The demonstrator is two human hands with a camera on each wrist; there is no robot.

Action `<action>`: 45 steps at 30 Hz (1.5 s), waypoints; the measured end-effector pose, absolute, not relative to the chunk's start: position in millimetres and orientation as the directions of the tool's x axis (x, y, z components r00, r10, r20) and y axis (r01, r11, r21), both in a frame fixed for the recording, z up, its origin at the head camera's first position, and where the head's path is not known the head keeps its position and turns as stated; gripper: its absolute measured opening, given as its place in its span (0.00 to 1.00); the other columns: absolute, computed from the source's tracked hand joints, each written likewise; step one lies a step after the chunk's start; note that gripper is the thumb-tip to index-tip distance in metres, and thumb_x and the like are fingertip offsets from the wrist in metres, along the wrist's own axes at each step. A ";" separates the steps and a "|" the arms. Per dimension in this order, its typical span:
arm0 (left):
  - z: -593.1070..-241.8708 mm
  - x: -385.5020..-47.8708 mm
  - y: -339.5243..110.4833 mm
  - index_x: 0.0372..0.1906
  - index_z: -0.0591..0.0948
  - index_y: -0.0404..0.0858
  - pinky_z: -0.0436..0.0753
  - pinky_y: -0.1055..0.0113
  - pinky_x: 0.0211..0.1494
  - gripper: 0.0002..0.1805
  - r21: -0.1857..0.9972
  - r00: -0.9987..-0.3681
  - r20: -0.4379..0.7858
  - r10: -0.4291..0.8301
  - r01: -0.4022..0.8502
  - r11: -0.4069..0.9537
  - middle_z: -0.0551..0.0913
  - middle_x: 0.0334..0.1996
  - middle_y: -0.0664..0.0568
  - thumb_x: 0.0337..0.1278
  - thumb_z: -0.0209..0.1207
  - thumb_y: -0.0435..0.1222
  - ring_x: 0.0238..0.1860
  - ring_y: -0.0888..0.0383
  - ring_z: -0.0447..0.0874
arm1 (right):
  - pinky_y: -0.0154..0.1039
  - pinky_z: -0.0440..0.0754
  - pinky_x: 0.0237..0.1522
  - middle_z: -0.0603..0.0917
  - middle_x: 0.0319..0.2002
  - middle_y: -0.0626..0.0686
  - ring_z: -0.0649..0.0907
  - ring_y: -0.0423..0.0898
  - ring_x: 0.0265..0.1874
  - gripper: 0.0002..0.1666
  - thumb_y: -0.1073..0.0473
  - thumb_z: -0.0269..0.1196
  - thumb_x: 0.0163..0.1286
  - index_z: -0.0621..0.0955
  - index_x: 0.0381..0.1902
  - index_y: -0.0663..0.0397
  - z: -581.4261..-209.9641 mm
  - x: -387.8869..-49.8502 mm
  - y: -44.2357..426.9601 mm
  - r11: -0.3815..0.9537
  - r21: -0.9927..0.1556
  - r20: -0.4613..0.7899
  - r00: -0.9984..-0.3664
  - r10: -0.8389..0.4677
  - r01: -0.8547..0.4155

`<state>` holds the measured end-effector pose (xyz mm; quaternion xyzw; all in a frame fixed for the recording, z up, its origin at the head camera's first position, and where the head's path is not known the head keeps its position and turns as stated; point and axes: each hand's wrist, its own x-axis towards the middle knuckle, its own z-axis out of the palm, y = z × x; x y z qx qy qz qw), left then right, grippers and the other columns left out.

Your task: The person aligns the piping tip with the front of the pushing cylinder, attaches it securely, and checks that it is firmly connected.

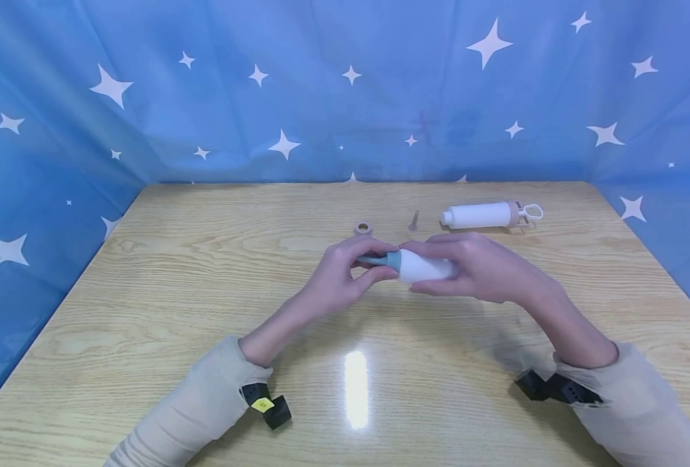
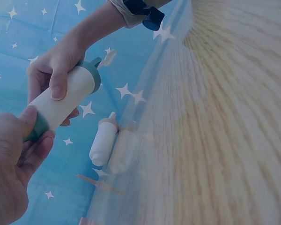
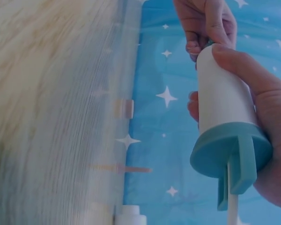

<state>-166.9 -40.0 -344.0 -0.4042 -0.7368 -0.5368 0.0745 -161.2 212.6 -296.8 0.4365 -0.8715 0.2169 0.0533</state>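
A large syringe point(image 1: 425, 266) with a white barrel and teal ends is held sideways above the wooden table, between both hands. My left hand point(image 1: 345, 275) pinches its teal front collar point(image 1: 393, 261), and a thin teal nozzle point(image 1: 373, 260) points back under the fingers. Around the white barrel, my right hand point(image 1: 478, 267) keeps its grip, thumb on one side and fingers on the other. The right wrist view shows the teal rear flange point(image 3: 229, 147) with its finger tabs and a white plunger rod point(image 3: 232, 206) coming out of it.
Behind the right hand lies a second syringe point(image 1: 478, 215), white with a pinkish collar and a loop handle. A small pinkish ring point(image 1: 363, 228) and a slim pinkish nozzle point(image 1: 414, 220) lie farther left on the table point(image 1: 234, 253). A blue star-patterned curtain point(image 1: 321, 91) hangs behind.
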 end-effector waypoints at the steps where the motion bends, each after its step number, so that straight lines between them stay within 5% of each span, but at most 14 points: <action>1: -344.2 -167.1 -39.8 0.51 0.83 0.29 0.86 0.70 0.48 0.16 0.730 -0.661 0.546 0.514 0.677 0.094 0.86 0.45 0.44 0.58 0.70 0.29 0.44 0.59 0.85 | 0.35 0.82 0.31 0.88 0.47 0.48 0.83 0.38 0.34 0.29 0.53 0.75 0.62 0.83 0.60 0.51 -296.9 -161.4 212.5 0.530 -0.339 0.276 -0.621 -0.734 -0.777; 13: -340.7 -165.1 -40.8 0.51 0.84 0.32 0.87 0.67 0.48 0.14 0.769 -0.692 0.532 0.489 0.636 0.064 0.86 0.46 0.47 0.61 0.68 0.29 0.43 0.61 0.85 | 0.36 0.81 0.31 0.87 0.46 0.47 0.81 0.37 0.33 0.30 0.52 0.75 0.61 0.83 0.61 0.50 -294.4 -159.1 212.3 0.557 -0.369 0.267 -0.659 -0.703 -0.744; 33: -331.9 -173.0 -52.0 0.49 0.84 0.30 0.88 0.61 0.48 0.13 0.766 -0.699 0.574 0.427 0.642 0.021 0.86 0.45 0.45 0.59 0.68 0.26 0.43 0.57 0.85 | 0.37 0.82 0.31 0.87 0.47 0.48 0.81 0.38 0.35 0.34 0.58 0.77 0.57 0.81 0.62 0.54 -288.4 -166.0 224.5 0.499 -0.327 0.373 -0.595 -0.712 -0.802; 45: -332.1 -183.7 -63.1 0.50 0.83 0.29 0.88 0.57 0.49 0.13 0.801 -0.750 0.537 0.387 0.597 0.044 0.85 0.47 0.43 0.61 0.67 0.26 0.45 0.53 0.85 | 0.32 0.77 0.22 0.84 0.44 0.47 0.77 0.39 0.28 0.32 0.58 0.76 0.60 0.81 0.63 0.51 -289.7 -174.4 234.8 0.552 -0.405 0.292 -0.676 -0.677 -0.729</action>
